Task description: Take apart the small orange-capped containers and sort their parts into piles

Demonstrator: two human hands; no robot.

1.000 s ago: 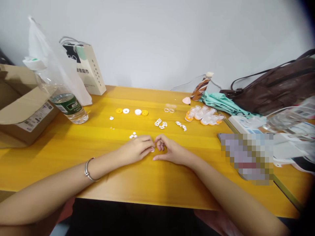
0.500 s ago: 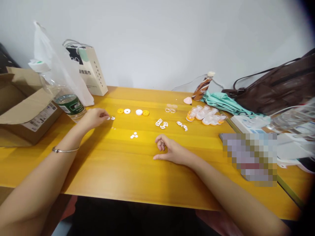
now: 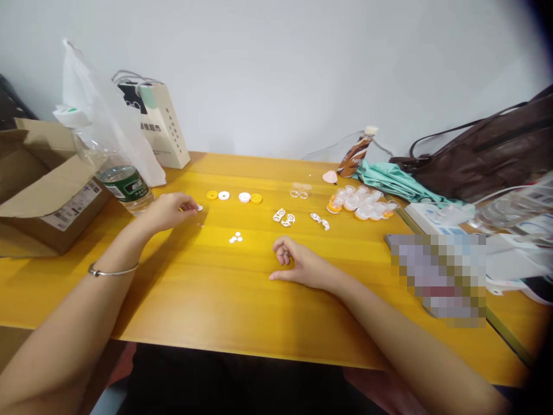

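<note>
My left hand (image 3: pixel 173 210) is at the table's left, its thumb and fingers drawn together at a small round white piece (image 3: pixel 199 208). Part of that piece hides behind the fingertips. Two tiny rings (image 3: pixel 200 225) lie just below these fingers. My right hand (image 3: pixel 290 262) hovers or rests over the table, fingers loosely curled, thumb apart, nothing between them. Between the hands is a cluster of small white discs (image 3: pixel 236 237). Lacy white plastic pieces (image 3: pixel 284 217) lie beyond my right hand. Farther back are yellow rings (image 3: pixel 256 199) and white rings (image 3: pixel 223 196).
At left stand an open cardboard box (image 3: pixel 64 213), a water bottle (image 3: pixel 125 184) and a paper bag (image 3: pixel 162 124). Clear and orange plastic parts (image 3: pixel 360 202), a brown drink bottle (image 3: pixel 356 153), a pink piece (image 3: pixel 330 176) and a blurred-out flat object (image 3: pixel 436 279) are at right.
My left hand has shifted slightly right, and its fingertips now cover one of the two white pieces that showed beside them. My right hand stays in place.
</note>
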